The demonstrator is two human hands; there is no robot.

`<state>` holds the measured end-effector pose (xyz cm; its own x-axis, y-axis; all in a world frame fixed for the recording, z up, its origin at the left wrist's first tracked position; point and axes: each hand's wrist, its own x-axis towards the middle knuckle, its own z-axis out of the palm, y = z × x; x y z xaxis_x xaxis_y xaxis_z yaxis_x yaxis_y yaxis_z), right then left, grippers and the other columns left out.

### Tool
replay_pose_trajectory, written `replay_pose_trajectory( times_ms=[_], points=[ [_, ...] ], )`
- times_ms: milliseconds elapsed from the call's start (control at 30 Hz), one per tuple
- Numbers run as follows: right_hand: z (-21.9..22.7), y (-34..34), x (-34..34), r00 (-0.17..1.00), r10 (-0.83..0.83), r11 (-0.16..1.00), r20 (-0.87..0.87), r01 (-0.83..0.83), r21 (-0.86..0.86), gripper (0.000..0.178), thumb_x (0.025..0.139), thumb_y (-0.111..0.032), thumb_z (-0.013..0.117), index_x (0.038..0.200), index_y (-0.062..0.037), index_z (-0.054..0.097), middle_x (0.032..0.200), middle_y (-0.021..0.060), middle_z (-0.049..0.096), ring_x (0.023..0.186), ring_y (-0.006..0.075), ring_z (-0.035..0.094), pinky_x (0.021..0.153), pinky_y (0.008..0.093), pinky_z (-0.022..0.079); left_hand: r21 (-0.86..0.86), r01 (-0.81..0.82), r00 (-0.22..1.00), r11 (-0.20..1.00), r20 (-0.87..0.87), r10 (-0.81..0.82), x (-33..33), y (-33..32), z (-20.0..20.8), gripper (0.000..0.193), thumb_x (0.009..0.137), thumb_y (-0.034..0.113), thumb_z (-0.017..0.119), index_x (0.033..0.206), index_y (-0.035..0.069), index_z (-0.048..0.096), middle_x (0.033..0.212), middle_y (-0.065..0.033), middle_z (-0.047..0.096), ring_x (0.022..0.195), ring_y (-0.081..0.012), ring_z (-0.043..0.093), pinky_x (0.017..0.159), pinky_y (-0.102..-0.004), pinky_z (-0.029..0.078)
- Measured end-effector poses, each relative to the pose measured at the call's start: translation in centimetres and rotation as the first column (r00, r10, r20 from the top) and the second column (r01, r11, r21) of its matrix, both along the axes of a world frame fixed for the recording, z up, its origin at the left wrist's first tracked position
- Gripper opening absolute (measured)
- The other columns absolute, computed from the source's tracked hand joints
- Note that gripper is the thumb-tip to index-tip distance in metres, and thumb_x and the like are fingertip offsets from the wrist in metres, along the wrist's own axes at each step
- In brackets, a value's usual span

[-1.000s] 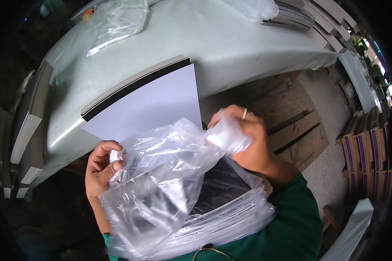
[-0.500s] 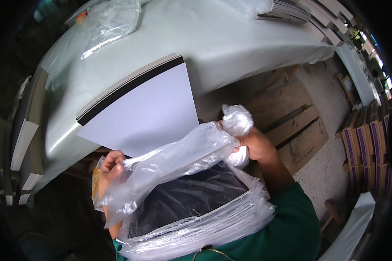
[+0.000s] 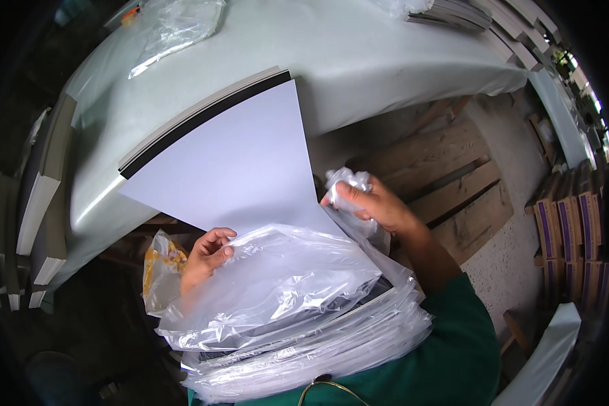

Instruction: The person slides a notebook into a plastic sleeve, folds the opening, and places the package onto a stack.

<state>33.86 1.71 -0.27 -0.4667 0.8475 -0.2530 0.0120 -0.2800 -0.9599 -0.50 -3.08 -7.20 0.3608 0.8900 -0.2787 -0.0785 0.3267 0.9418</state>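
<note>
below the grey table (image 3: 386, 54), both hands' grip: left hand (image 3: 206, 254) pinching clear bag (image 3: 284, 284), right hand (image 3: 375, 203) fisted on its bunched end.

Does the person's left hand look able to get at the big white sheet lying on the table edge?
Probably yes: the left hand grips the clear plastic bag just below the big white sheet, with nothing between them, though it would have to let go first.

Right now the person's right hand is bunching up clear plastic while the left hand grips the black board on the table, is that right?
Not quite. In the head view the left hand grips the clear plastic bag on the stack, not a board. The right hand does bunch up clear plastic.
</note>
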Motion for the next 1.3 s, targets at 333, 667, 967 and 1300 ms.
replay_pose_trajectory(
  times_ms=[333, 667, 967, 1300],
  points=[
    [-0.2, 2.1, 2.7, 0.819, 0.531, 0.791, -0.216, -0.571, -0.222, 0.025, 0.078, -0.025, 0.063, 0.088, -0.0042, 0.052, 0.062, -0.0003, 0.051, 0.043, 0.0031, 0.04, 0.036, 0.0199, 0.028, -0.084, 0.226, 0.974, 0.97, 0.048, -0.223, -1.2, -0.7, 2.5, 0.031, 0.076, 0.011, 0.065, 0.104, 0.004, 0.054, 0.078, 0.0013, 0.05, 0.064, -0.0023, 0.043, 0.054, -0.0143, 0.031],
    [-20.9, 5.2, -0.8, 0.998, 0.052, 0.986, 0.022, -0.048, -0.162, 0.027, 0.074, -0.024, 0.067, 0.091, -0.0061, 0.059, 0.077, 0.0001, 0.057, 0.065, 0.0094, 0.052, 0.056, 0.0235, 0.042, -0.349, -0.014, 0.985, 0.937, 0.158, 0.074, -6.0, 1.0, -11.8, 0.01, 0.074, 0.005, 0.064, 0.082, 0.006, 0.058, 0.072, 0.0016, 0.056, 0.067, -0.0064, 0.052, 0.062, -0.0193, 0.042],
    [-4.0, 6.4, 1.9, 0.967, -0.016, 0.958, -0.254, 0.088, 0.272, 0.036, 0.086, -0.033, 0.051, 0.101, -0.0007, 0.053, 0.095, 0.0118, 0.057, 0.076, 0.0144, 0.056, 0.06, 0.0206, 0.044, -0.129, 0.006, 0.947, 0.992, -0.318, -0.047, -8.3, 0.4, -1.2, 0.014, 0.075, 0.011, 0.066, 0.085, 0.004, 0.059, 0.074, -0.0003, 0.056, 0.067, -0.0056, 0.049, 0.06, -0.0206, 0.039],
    [5.2, 3.4, -10.2, 0.765, 0.36, 0.932, -0.534, -0.326, 0.16, 0.058, 0.087, -0.028, 0.049, 0.133, -0.0071, 0.022, 0.131, 0.0115, 0.032, 0.114, 0.0176, 0.038, 0.094, 0.0335, 0.033, 0.614, -0.156, 0.951, 0.774, -0.12, 0.286, 8.0, 2.7, 13.6, 0.019, 0.088, 0.017, 0.051, 0.088, -0.001, 0.057, 0.066, 0.0019, 0.048, 0.061, -0.0069, 0.045, 0.056, -0.0178, 0.038]
  ],
)
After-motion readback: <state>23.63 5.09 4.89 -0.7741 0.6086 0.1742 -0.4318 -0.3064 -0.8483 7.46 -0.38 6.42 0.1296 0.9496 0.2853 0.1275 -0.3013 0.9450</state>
